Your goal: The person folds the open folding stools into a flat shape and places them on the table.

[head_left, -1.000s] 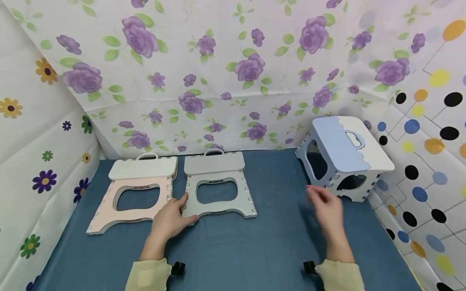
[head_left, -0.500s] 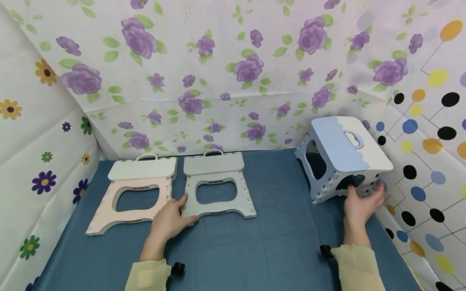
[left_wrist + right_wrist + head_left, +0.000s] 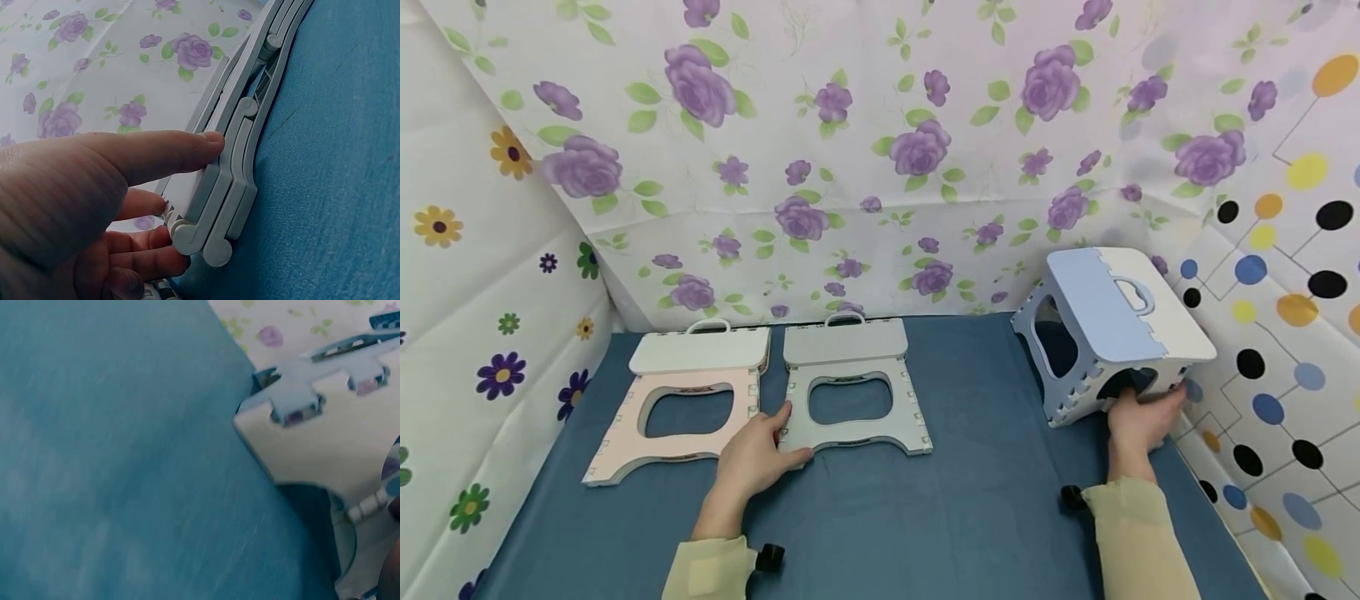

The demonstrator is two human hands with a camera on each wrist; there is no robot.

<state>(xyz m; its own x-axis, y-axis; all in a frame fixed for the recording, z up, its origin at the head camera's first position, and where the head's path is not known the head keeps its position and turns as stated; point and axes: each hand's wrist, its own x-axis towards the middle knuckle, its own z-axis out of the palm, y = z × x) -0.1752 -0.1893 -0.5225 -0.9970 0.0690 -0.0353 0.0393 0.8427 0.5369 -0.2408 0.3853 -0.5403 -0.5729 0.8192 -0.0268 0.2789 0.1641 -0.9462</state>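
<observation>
A grey folding stool lies folded flat on the blue cloth, its handle toward the back. My left hand holds its near left corner. In the left wrist view the thumb presses the near edge of the grey stool and the fingers curl round the corner. At the right stands an unfolded folding stool with a half-blue, half-white seat. My right hand grips its near right leg, the thumb at the side opening; the fingertips are partly hidden. In the right wrist view that stool shows its white side panel.
Left of the grey stool lies a folded pink-and-white stool, close to my left hand. A flowered sheet hangs behind the blue cloth. A dotted sheet rises close beside the standing stool.
My right hand has moved right from in front of the blue-and-white stool to its near right leg and now grips it. My left hand stays on the grey stool. The head view shifts slightly.
</observation>
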